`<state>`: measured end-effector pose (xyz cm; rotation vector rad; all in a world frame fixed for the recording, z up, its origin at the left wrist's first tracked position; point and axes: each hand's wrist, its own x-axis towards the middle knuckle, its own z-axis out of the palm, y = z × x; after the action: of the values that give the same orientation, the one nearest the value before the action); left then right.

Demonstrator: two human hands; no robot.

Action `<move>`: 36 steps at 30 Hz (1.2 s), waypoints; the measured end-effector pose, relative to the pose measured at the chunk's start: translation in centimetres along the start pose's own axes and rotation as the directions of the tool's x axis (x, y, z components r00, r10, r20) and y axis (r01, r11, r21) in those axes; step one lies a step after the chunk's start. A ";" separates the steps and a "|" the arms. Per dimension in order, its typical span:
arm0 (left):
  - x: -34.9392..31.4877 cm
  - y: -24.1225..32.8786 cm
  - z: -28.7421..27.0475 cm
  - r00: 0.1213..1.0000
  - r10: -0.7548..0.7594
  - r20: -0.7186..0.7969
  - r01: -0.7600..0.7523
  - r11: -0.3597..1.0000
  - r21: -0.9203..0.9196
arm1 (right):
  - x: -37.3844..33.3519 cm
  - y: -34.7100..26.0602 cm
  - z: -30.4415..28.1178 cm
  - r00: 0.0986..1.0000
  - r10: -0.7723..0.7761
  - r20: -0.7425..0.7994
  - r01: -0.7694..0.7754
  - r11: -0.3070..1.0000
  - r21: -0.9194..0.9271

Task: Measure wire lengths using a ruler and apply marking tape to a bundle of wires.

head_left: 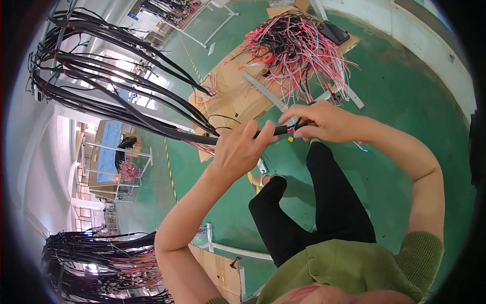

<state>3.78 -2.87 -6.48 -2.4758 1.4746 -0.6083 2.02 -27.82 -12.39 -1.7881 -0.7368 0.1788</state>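
Note:
My left hand is wrapped round a thick black cable close to its end, at chest height. Just past its fingers, thin coloured wires come out of the black sheath. My right hand is closed on these wires, thumb and fingers pinched together. Its fingers hide most of the wire ends. A small yellow tag shows below the wires, between the hands. From my left hand the cable runs left to a hanging bundle of black cables.
Ahead, a cardboard-topped table bears a heap of red, white and black wires, a metal ruler and a black case. More cable bundles hang at lower left. A white wall stands at far right.

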 end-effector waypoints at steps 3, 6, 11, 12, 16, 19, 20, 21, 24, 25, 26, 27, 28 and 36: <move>0.4 -0.1 0.2 0.992 -0.035 0.117 0.042 0.998 -0.054 | 0.4 2.3 1.1 0.938 -0.327 -0.115 0.237 0.846 -0.478; 0.9 -1.3 -0.7 0.922 -0.105 0.374 0.241 0.910 -0.338 | 0.3 2.4 2.1 0.829 -0.557 -0.044 0.306 0.519 -0.798; 2.4 -2.8 -2.9 0.705 -0.005 0.709 0.620 0.490 -0.613 | 0.4 2.4 1.9 0.808 -0.588 -0.043 0.355 0.543 -0.761; 2.0 -2.9 -2.4 0.709 -0.011 0.705 0.621 0.483 -0.617 | 0.8 2.6 1.9 0.830 -0.551 -0.086 0.366 0.655 -0.661; 0.8 -3.4 -0.7 0.820 -0.035 0.571 0.485 0.571 -0.662 | 1.7 1.8 1.1 0.961 -0.275 -0.024 0.238 0.869 -0.434; -0.7 -4.6 0.3 0.803 -0.059 0.593 0.522 0.549 -0.653 | 2.4 -0.2 -1.9 0.985 -0.084 0.151 0.123 0.955 -0.271; -1.7 -5.4 0.5 0.789 -0.064 0.611 0.542 0.540 -0.644 | 3.2 -0.6 -3.4 0.986 0.071 0.152 -0.060 0.995 -0.074; -2.4 -6.0 0.7 0.781 -0.071 0.621 0.553 0.541 -0.634 | 4.4 -0.5 -4.7 0.958 0.227 0.177 -0.249 0.962 0.113; -1.7 -6.5 1.9 0.770 -0.035 0.637 0.558 0.521 -0.646 | 10.4 6.8 -6.7 0.969 0.212 -0.129 -0.216 0.976 -0.017; -1.5 -6.4 1.5 0.785 -0.030 0.619 0.533 0.543 -0.649 | 13.4 11.0 -5.4 0.957 0.178 -0.227 -0.210 0.970 -0.126; -1.2 -6.5 1.4 0.800 -0.023 0.599 0.505 0.565 -0.653 | 16.5 16.8 -3.7 0.962 0.014 -0.272 -0.128 0.906 -0.403; -0.9 -6.5 2.0 0.805 -0.002 0.594 0.487 0.574 -0.658 | 18.5 21.1 -2.6 0.951 -0.147 -0.271 -0.072 0.750 -0.658; -1.8 -6.7 2.3 0.786 -0.024 0.618 0.511 0.586 -0.629 | 20.5 21.4 -0.1 0.945 0.001 -0.328 -0.221 0.743 -0.632; -4.7 -6.3 2.3 0.751 -0.073 0.656 0.497 0.716 -0.490 | 24.3 24.6 3.5 0.852 0.119 -0.510 -0.442 0.686 -0.578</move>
<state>7.82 4.22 -7.37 -3.0016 1.1134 0.7772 29.23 -15.43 -30.08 -2.5378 -0.1647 -0.3373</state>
